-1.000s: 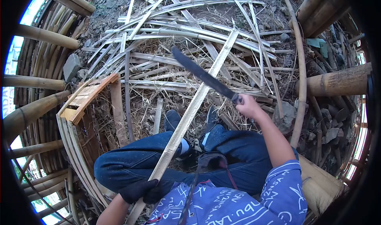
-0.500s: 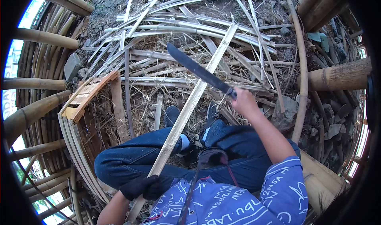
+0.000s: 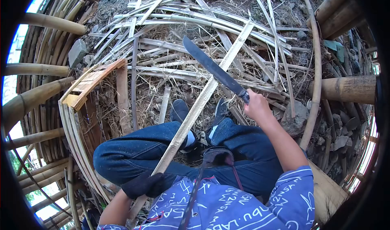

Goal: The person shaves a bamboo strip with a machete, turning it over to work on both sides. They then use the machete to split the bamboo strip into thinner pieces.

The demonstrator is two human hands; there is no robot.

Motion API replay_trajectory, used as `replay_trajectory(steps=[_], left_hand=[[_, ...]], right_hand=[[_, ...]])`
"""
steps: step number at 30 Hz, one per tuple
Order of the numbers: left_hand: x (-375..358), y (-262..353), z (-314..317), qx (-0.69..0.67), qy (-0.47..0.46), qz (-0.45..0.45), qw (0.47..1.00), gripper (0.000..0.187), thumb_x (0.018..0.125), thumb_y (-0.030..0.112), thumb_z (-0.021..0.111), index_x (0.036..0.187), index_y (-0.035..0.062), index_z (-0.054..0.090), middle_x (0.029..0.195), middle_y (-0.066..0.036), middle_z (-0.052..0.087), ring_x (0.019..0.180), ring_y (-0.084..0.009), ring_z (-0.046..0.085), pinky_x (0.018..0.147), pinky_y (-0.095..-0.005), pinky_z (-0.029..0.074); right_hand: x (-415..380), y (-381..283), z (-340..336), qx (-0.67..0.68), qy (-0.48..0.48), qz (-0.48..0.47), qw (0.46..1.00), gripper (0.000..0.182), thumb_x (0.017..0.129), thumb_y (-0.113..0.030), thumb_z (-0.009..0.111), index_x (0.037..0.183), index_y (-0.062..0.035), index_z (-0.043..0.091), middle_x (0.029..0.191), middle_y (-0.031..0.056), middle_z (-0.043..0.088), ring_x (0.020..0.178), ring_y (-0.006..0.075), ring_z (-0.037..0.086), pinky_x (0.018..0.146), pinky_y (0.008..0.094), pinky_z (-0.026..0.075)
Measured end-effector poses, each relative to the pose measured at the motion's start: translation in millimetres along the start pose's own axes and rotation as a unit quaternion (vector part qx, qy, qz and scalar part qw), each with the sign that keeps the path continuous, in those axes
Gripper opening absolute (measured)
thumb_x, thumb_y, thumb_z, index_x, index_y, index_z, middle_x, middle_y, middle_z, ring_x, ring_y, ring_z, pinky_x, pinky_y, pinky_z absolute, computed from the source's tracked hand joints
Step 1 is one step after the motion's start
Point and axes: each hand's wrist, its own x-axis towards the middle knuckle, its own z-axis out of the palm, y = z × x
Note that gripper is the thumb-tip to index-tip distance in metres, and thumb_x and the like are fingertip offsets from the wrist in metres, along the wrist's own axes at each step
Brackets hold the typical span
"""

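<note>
My right hand (image 3: pixel 258 105) is bare and closed round the handle of a machete (image 3: pixel 213 68). Its long dark blade points up and left and crosses over a long bamboo strip (image 3: pixel 191 118). That strip slants from beside my left hip, across my legs, to the ground ahead. In a black glove, my left hand (image 3: pixel 145 184) is wrapped round the strip's near end; the glove hides most of the fingers. Pale, rough split surface shows along the strip's upper side.
Many split bamboo strips (image 3: pixel 174 21) lie crossed on the ground ahead. A wooden crate-like frame (image 3: pixel 87 86) stands at left. Bamboo poles (image 3: pixel 53 23) line both sides, with a thick one (image 3: pixel 345 90) at right. A stone (image 3: pixel 295 118) and rubble lie near my right knee.
The view has shifted slightly, so the scene sits a bit right and higher. Both hands keep their holds, and the machete stays over the strip at nearly the same angle.
</note>
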Motion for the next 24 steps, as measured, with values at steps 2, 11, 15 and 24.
replay_trajectory(steps=[2, 11, 15, 24], left_hand=[[-2, 3, 5, 0.069, 0.055, 0.027, 0.996, 0.034, 0.095, 0.04, 0.052, 0.092, 0.0067, 0.057, 0.07, 0.004, 0.051, 0.058, -0.0062, 0.045, 0.051, -0.0231, 0.038], [-7, 11, 15, 0.13, 0.089, 0.034, 0.987, 0.035, 0.095, 0.04, 0.052, 0.093, 0.0051, 0.058, 0.069, 0.004, 0.051, 0.058, -0.007, 0.044, 0.051, -0.0231, 0.039], [-7, 8, 12, 0.045, 0.036, 0.005, 0.998, 0.035, 0.095, 0.04, 0.052, 0.092, 0.0063, 0.058, 0.068, 0.005, 0.05, 0.058, -0.0069, 0.043, 0.051, -0.0238, 0.038], [-5, 11, 7, 0.036, 0.023, 0.002, 0.999, 0.03, 0.095, 0.04, 0.052, 0.087, 0.0113, 0.056, 0.07, 0.006, 0.048, 0.059, -0.0069, 0.042, 0.052, -0.0246, 0.038]], right_hand=[[10, 9, -6, 0.003, 0.022, 0.006, 1.0, 0.026, 0.073, -0.006, 0.061, 0.098, -0.0018, 0.056, 0.083, 0.0241, 0.065, 0.082, 0.0424, 0.063, 0.076, 0.0503, 0.051], [13, 14, -7, 0.027, 0.063, 0.007, 0.998, 0.027, 0.071, -0.005, 0.061, 0.097, -0.0003, 0.054, 0.082, 0.0274, 0.064, 0.08, 0.0445, 0.063, 0.076, 0.0516, 0.051], [4, 10, 8, 0.014, 0.005, -0.007, 1.0, 0.03, 0.071, -0.004, 0.06, 0.101, -0.0012, 0.057, 0.083, 0.0265, 0.065, 0.081, 0.0445, 0.063, 0.075, 0.0502, 0.052], [-5, -9, -1, 0.031, -0.069, -0.071, 0.995, 0.024, 0.072, -0.004, 0.058, 0.095, 0.0007, 0.059, 0.082, 0.0267, 0.065, 0.086, 0.042, 0.064, 0.076, 0.0475, 0.052]])
